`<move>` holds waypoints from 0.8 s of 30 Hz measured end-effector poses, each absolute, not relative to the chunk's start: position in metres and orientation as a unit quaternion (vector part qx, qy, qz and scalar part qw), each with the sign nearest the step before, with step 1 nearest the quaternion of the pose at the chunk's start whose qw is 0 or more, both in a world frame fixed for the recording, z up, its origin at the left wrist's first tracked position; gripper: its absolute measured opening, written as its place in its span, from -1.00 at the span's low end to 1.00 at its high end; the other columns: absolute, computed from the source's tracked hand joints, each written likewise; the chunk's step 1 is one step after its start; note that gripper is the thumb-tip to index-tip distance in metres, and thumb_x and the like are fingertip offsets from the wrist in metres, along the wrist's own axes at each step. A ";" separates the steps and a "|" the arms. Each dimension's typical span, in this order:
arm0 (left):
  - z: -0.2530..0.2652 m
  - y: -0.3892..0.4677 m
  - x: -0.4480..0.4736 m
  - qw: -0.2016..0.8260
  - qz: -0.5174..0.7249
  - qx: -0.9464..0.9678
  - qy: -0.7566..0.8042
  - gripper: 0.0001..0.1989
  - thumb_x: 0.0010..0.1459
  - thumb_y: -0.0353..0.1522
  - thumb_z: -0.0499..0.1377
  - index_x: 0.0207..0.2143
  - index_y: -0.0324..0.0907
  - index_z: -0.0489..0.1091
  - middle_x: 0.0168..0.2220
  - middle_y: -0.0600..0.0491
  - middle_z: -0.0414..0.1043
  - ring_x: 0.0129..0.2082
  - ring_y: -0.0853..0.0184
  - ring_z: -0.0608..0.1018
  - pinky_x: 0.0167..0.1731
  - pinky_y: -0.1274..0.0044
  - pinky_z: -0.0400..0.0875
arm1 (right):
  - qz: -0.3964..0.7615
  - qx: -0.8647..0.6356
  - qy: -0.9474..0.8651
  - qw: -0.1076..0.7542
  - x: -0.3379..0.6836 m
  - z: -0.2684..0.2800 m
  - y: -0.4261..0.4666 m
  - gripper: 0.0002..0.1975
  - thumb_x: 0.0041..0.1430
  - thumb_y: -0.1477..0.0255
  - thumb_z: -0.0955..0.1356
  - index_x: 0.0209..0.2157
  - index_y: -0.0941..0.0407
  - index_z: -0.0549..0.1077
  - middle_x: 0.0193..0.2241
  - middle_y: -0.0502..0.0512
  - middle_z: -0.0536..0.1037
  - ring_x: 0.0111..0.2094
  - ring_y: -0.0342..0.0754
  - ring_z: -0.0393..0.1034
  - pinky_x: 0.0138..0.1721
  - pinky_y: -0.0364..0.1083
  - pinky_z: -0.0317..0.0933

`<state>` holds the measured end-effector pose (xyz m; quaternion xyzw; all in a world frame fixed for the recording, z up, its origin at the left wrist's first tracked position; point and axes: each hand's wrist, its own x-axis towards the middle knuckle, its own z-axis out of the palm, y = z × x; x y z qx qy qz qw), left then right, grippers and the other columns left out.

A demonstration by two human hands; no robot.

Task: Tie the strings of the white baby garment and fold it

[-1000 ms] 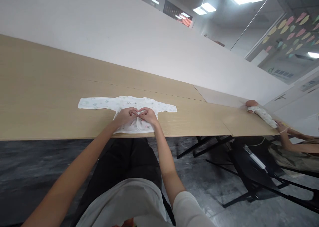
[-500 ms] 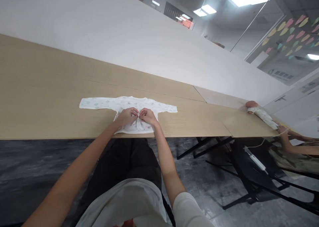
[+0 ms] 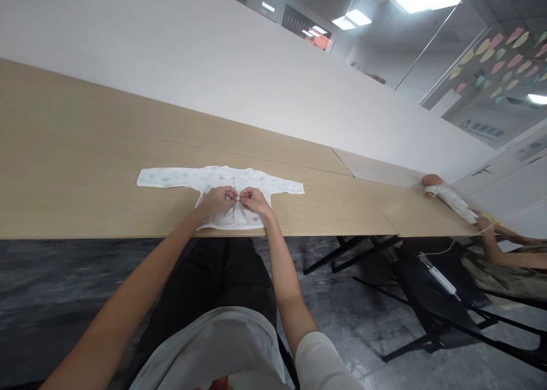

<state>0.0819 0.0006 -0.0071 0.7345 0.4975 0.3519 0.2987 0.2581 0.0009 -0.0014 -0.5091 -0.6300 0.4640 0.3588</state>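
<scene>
A small white baby shirt (image 3: 213, 177) with a sparse printed pattern lies spread on the table (image 3: 106, 207), sleeves stretched out to both sides. Its lower hem is close to the table's front edge. My left hand (image 3: 219, 200) pinches the left side of the front opening at mid-chest. Just across from it, my right hand (image 3: 253, 199) pinches the other side of the opening. The fingertips of both hands almost meet over the middle of the shirt. Whatever fastener may be between the fingers is too small and covered to make out.
A white partition (image 3: 213, 76) rises behind the table. At the far right, a doll in white clothing (image 3: 450, 200) lies on the tabletop beside another person's hands (image 3: 486, 228). A black folding chair (image 3: 431, 299) stands below, with a white power strip (image 3: 442, 279) on it.
Hardly anything differs. Both hands keep their pinch on the shirt front, with only a tiny shift of the fingers.
</scene>
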 end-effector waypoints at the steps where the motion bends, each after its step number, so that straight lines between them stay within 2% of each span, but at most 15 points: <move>1: -0.007 0.000 0.082 0.293 0.346 0.738 0.499 -0.72 -0.13 -0.24 0.17 -0.34 -0.10 0.55 -0.34 0.00 0.62 -0.32 0.16 0.58 -0.22 0.40 0.49 | 0.466 -0.509 -0.628 0.359 0.258 -0.001 0.001 -0.89 -0.03 0.61 0.33 -0.44 0.11 0.37 -0.60 -0.18 0.36 -0.64 -0.26 0.21 -0.54 -0.26 0.15; 4: -0.007 -0.001 0.081 0.262 0.335 0.744 0.515 -0.71 -0.07 -0.22 0.16 -0.32 -0.09 0.59 -0.33 -0.01 0.62 -0.29 0.13 0.58 -0.17 0.39 0.47 | 0.454 -0.519 -0.631 0.355 0.259 0.001 -0.001 -0.90 0.00 0.60 0.36 -0.41 0.13 0.42 -0.63 -0.18 0.38 -0.66 -0.26 0.20 -0.55 -0.26 0.11; 8: -0.009 0.000 0.079 0.227 0.344 0.752 0.515 -0.68 -0.03 -0.20 0.13 -0.31 -0.07 0.62 -0.22 -0.04 0.64 -0.16 0.06 0.59 -0.04 0.33 0.44 | 0.429 -0.544 -0.638 0.338 0.260 0.002 -0.001 -0.95 0.06 0.56 0.38 -0.43 0.14 0.47 -0.66 -0.17 0.38 -0.68 -0.26 0.18 -0.56 -0.25 0.08; 11: -0.010 0.004 0.077 0.216 0.351 0.767 0.492 -0.67 -0.04 -0.20 0.12 -0.29 -0.07 0.62 -0.16 -0.06 0.63 -0.07 0.03 0.57 0.09 0.26 0.38 | 0.394 -0.555 -0.655 0.329 0.259 0.002 -0.001 -0.92 0.08 0.56 0.39 -0.46 0.14 0.51 -0.66 -0.14 0.42 -0.63 -0.23 0.25 -0.51 -0.24 0.13; 14: -0.010 0.006 0.075 0.201 0.354 0.778 0.478 -0.63 -0.04 -0.23 0.09 -0.26 -0.09 0.61 -0.09 -0.07 0.63 0.00 0.02 0.54 0.18 0.23 0.31 | 0.334 -0.554 -0.692 0.320 0.258 0.002 -0.009 -0.90 0.11 0.56 0.40 -0.45 0.14 0.56 -0.56 -0.05 0.53 -0.49 -0.16 0.40 -0.37 -0.21 0.24; 16: -0.010 0.007 0.074 0.192 0.356 0.777 0.482 -0.62 -0.03 -0.24 0.07 -0.24 -0.09 0.60 -0.05 -0.06 0.62 0.04 0.03 0.53 0.22 0.23 0.27 | 0.275 -0.553 -0.721 0.315 0.257 0.001 -0.024 -0.90 0.14 0.56 0.41 -0.34 0.15 0.61 -0.45 0.02 0.59 -0.39 -0.10 0.46 -0.25 -0.16 0.30; 20: -0.013 0.008 0.071 0.184 0.341 0.772 0.504 -0.59 0.03 -0.22 0.05 -0.17 -0.10 0.59 0.00 -0.07 0.60 0.10 0.02 0.51 0.23 0.23 0.25 | 0.162 -0.530 -0.773 0.310 0.258 -0.008 -0.070 -0.76 0.18 0.53 0.43 -0.09 0.14 0.60 -0.21 0.17 0.63 -0.13 0.01 0.51 -0.01 -0.06 0.34; 24: -0.017 0.009 0.073 0.176 0.315 0.793 0.491 -0.52 0.16 -0.14 -0.02 -0.05 -0.09 0.57 0.12 -0.07 0.54 0.18 0.04 0.47 0.27 0.23 0.18 | 0.112 -0.512 -0.801 0.288 0.260 -0.022 -0.107 -0.83 0.24 0.49 0.42 -0.13 0.17 0.61 -0.13 0.24 0.62 -0.01 0.06 0.48 0.06 -0.03 0.33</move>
